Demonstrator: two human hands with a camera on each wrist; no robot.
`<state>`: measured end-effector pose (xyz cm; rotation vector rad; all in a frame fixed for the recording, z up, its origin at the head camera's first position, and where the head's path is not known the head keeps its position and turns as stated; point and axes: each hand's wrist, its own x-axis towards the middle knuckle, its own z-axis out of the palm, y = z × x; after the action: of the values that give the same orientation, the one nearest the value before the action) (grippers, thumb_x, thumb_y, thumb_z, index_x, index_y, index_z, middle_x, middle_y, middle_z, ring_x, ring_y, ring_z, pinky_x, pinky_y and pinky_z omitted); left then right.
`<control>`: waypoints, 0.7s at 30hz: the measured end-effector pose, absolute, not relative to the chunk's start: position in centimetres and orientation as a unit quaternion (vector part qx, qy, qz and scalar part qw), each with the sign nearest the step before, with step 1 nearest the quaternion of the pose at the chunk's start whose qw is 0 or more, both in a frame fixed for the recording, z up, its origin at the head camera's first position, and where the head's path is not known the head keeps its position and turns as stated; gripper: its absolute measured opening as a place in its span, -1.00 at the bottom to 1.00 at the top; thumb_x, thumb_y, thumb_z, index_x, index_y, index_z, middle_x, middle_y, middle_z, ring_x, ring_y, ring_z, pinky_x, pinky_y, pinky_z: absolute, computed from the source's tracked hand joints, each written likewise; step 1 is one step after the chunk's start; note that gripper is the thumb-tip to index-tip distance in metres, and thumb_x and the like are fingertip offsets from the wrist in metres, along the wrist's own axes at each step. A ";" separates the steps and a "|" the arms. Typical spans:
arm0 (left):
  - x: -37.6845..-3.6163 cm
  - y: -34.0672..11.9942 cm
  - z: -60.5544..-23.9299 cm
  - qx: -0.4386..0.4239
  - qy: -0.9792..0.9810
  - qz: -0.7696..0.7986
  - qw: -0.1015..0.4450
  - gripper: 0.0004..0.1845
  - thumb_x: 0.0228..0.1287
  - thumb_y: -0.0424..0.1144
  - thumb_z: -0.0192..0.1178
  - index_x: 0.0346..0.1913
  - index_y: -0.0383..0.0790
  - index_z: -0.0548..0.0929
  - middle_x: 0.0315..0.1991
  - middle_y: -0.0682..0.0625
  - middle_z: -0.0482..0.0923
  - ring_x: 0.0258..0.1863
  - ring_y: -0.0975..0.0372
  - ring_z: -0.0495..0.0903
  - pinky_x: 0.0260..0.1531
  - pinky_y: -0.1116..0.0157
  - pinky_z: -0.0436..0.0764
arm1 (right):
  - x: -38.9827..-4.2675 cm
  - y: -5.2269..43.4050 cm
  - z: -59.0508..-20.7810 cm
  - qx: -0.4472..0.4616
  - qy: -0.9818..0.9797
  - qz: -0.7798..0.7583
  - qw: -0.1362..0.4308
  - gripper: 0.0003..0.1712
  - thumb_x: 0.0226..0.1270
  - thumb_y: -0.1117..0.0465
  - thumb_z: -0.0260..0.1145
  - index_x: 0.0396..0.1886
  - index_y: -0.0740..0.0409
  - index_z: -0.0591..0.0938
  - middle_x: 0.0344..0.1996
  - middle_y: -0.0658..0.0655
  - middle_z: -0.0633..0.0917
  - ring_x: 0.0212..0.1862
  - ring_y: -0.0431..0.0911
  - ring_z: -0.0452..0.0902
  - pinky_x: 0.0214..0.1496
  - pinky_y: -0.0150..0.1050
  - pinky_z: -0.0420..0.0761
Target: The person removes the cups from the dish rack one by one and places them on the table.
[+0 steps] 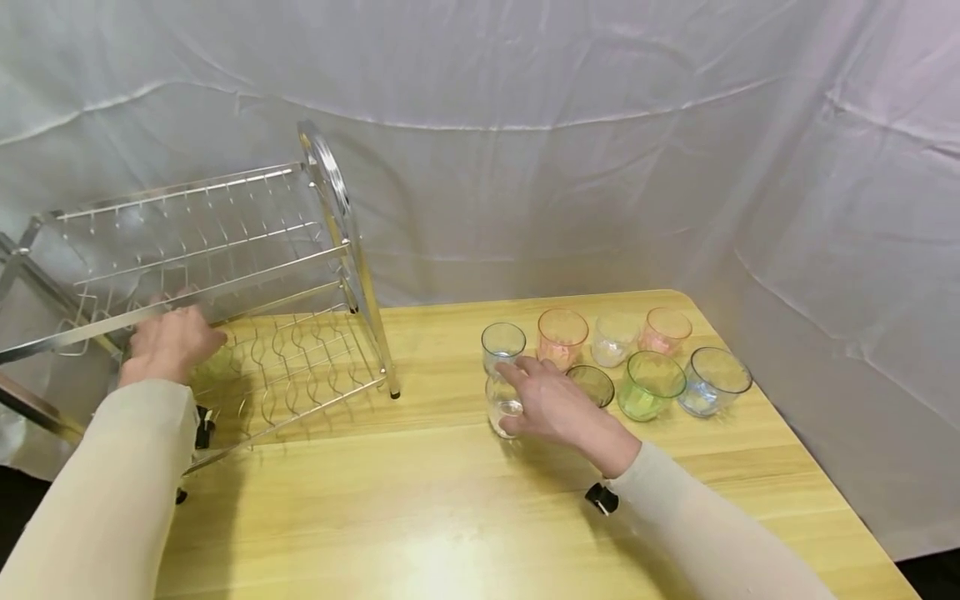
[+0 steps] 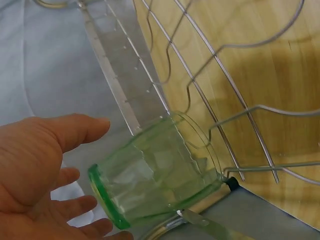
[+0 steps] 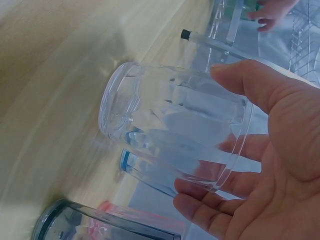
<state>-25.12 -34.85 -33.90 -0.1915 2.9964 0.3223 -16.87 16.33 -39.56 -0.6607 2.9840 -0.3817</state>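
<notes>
Two hands, two glasses: one at the rack, one on the table

From the head camera, your left hand (image 1: 171,342) sits at the lower tier of the dish rack (image 1: 225,275), covering most of a green glass (image 1: 217,363). Your right hand (image 1: 551,404) curls round a clear glass (image 1: 504,406) standing upright on the table (image 1: 450,500), just in front of the cluster of coloured glasses (image 1: 648,367).

Your left wrist camera shows what the head view hides: the green glass (image 2: 155,175) lies on its side on the rack wires, base toward your palm, mouth pointing away. Your fingers (image 2: 75,205) are spread loosely beside it, thumb just apart; no grip shows.

Your right wrist camera shows thumb and fingers (image 3: 220,190) wrapped round the clear glass (image 3: 170,145), near its rim.
</notes>
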 end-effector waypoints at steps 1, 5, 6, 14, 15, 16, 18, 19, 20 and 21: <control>-25.2 -35.0 -34.0 -0.069 0.989 0.109 0.069 -0.64 0.41 -0.09 0.07 -0.34 -0.39 0.53 0.30 -0.70 0.31 -0.03 -0.45 0.36 -0.21 -0.34 0.59 | -16.8 16.3 -39.6 -0.215 0.968 -0.124 0.030 0.00 0.20 -0.08 0.55 0.59 0.10 0.39 0.45 0.43 0.47 0.35 0.39 0.49 0.32 0.28 0.61; -25.3 -35.4 -34.1 -0.087 0.985 0.113 0.093 -0.50 0.39 -0.10 0.07 0.06 -0.57 0.53 0.42 -0.73 0.11 0.09 -0.52 0.32 -0.12 -0.42 0.58 | -16.7 16.3 -39.7 -0.217 0.968 -0.123 0.025 -0.01 0.19 -0.08 0.56 0.58 0.09 0.40 0.42 0.41 0.50 0.32 0.35 0.52 0.30 0.25 0.63; -25.3 -35.5 -34.1 -0.084 0.986 0.110 0.093 -0.48 0.38 -0.11 0.06 0.09 -0.59 0.51 0.35 -0.73 0.20 0.06 -0.51 0.34 -0.13 -0.40 0.58 | -16.7 16.3 -39.7 -0.217 0.968 -0.123 0.025 -0.01 0.19 -0.08 0.56 0.58 0.09 0.40 0.42 0.41 0.50 0.32 0.35 0.52 0.30 0.26 0.63; -25.7 -36.0 -34.6 -0.074 0.986 0.107 0.101 -0.24 0.36 -0.16 0.04 0.45 -0.68 0.20 0.23 -0.86 0.15 0.15 -0.70 0.16 0.04 -0.54 0.44 | -16.6 16.2 -39.6 -0.208 0.970 -0.123 0.031 -0.01 0.21 -0.08 0.55 0.59 0.07 0.39 0.46 0.40 0.46 0.37 0.36 0.48 0.34 0.27 0.60; -25.9 -36.0 -34.7 -0.075 0.986 0.106 0.105 -0.19 0.37 -0.16 0.04 0.51 -0.65 0.11 0.26 -0.87 0.10 0.18 -0.74 0.11 0.05 -0.56 0.43 | -16.6 16.2 -39.6 -0.206 0.970 -0.123 0.034 0.00 0.21 -0.08 0.55 0.60 0.06 0.38 0.47 0.39 0.46 0.38 0.38 0.47 0.35 0.28 0.59; -26.0 -36.0 -34.8 -0.075 0.986 0.104 0.108 -0.15 0.38 -0.15 0.04 0.54 -0.65 0.02 0.28 -0.88 0.06 0.20 -0.77 0.07 0.04 -0.57 0.43 | -16.6 16.2 -39.6 -0.204 0.971 -0.124 0.035 -0.01 0.21 -0.08 0.55 0.60 0.05 0.38 0.48 0.39 0.45 0.39 0.38 0.46 0.35 0.29 0.59; -26.1 -36.1 -34.9 -0.074 0.986 0.101 0.108 -0.13 0.39 -0.18 0.00 0.55 -0.64 -0.07 0.29 -0.90 0.00 0.20 -0.81 0.02 0.02 -0.60 0.43 | -16.6 16.1 -39.5 -0.199 0.971 -0.125 0.040 0.00 0.22 -0.09 0.54 0.62 0.02 0.37 0.50 0.37 0.43 0.41 0.39 0.44 0.35 0.30 0.58; -26.2 -36.1 -35.0 -0.075 0.986 0.101 0.110 -0.14 0.41 -0.18 -0.02 0.57 -0.61 -0.11 0.29 -0.91 -0.01 0.20 -0.82 0.01 0.01 -0.60 0.43 | -16.6 16.1 -39.4 -0.197 0.971 -0.125 0.042 0.00 0.22 -0.09 0.54 0.62 0.02 0.36 0.51 0.37 0.42 0.42 0.40 0.42 0.35 0.31 0.58; -26.3 -36.1 -35.0 -0.074 0.986 0.100 0.110 -0.16 0.43 -0.19 -0.06 0.57 -0.60 -0.13 0.29 -0.91 -0.02 0.19 -0.83 0.03 0.01 -0.60 0.43 | -16.6 16.1 -39.4 -0.195 0.972 -0.126 0.044 0.01 0.23 -0.09 0.55 0.62 0.01 0.36 0.51 0.37 0.41 0.43 0.41 0.41 0.35 0.33 0.58; -26.3 -36.1 -35.0 -0.075 0.986 0.100 0.110 -0.18 0.45 -0.21 -0.11 0.58 -0.58 -0.15 0.29 -0.90 -0.02 0.18 -0.83 0.04 0.00 -0.59 0.44 | -16.6 16.0 -39.4 -0.193 0.972 -0.126 0.046 0.02 0.22 -0.10 0.55 0.63 0.00 0.35 0.52 0.36 0.40 0.44 0.41 0.40 0.35 0.33 0.57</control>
<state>-26.27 -36.14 -35.01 -0.2195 2.8972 0.2940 -16.62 16.03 -39.41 -0.5898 2.9666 -0.3851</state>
